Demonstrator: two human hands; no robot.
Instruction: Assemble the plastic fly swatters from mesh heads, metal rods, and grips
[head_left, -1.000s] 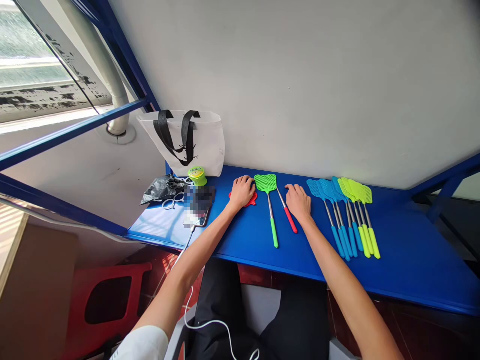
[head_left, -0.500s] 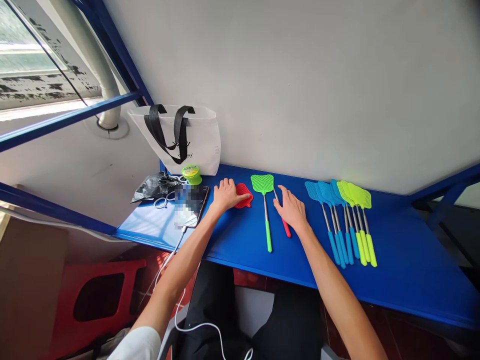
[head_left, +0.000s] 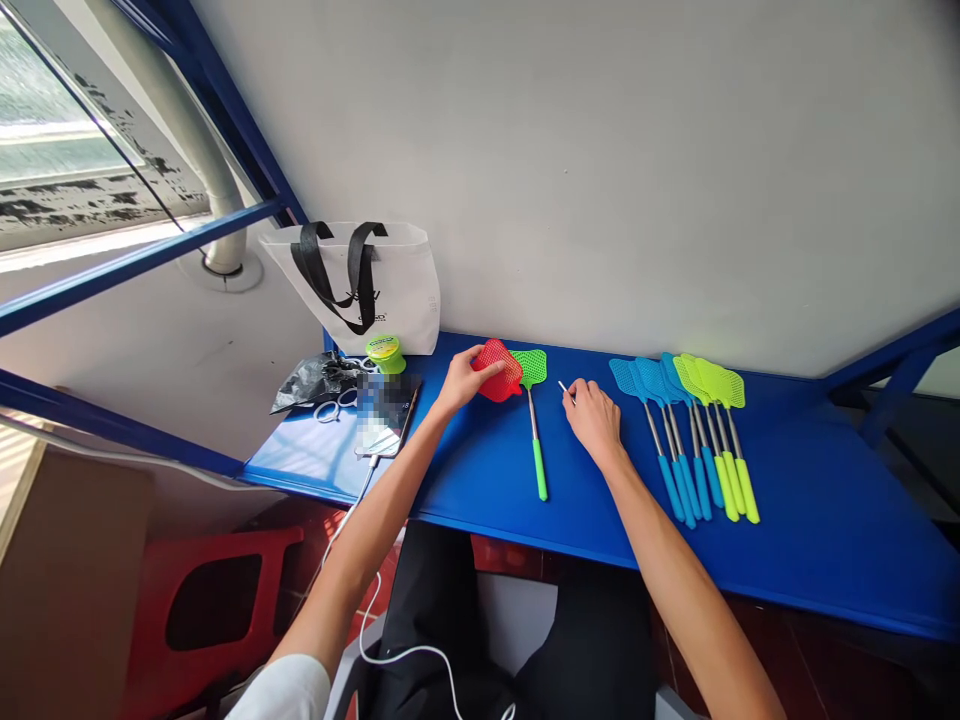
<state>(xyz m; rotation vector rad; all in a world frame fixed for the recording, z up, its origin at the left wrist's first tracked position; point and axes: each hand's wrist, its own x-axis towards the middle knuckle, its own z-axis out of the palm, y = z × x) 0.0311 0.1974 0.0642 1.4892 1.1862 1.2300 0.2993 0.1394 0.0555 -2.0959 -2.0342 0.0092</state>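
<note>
Left hand (head_left: 461,381) pinches the red swatter head (head_left: 499,372), right hand (head_left: 597,419) grips a rod (head_left: 565,390) partly hidden beneath it

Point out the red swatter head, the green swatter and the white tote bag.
red swatter head (head_left: 505,387): head view, lower part of its mesh
green swatter (head_left: 540,470): head view, its handle
white tote bag (head_left: 409,300): head view, front panel, right of the black straps
</note>
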